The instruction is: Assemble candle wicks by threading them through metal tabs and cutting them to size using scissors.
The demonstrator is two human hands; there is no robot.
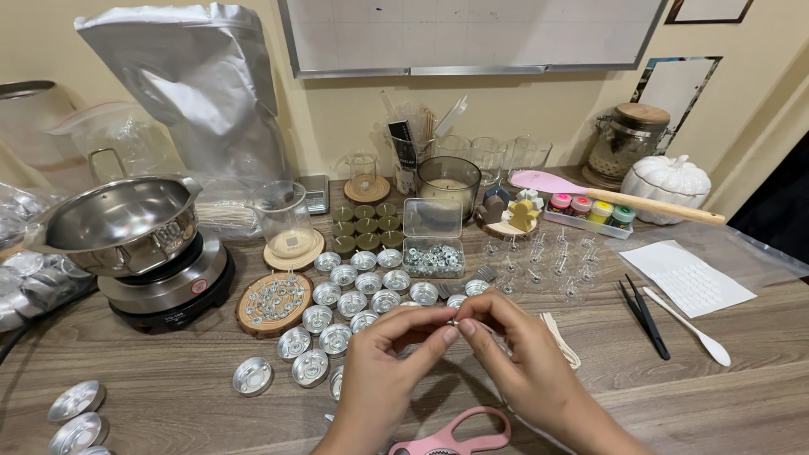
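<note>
Wick tab (452, 323), a tiny metal piece at lower centre of the frame, is pinched between the fingertips of left hand (383, 371) and right hand (527, 358) above the aluminium tealight cups (337, 307) (light, stiff, probably slippery, best gripped by its rim).

Two hands (396, 354), four paint jars (590, 208), one pot (118, 223), one pair of scissors (459, 434).
</note>
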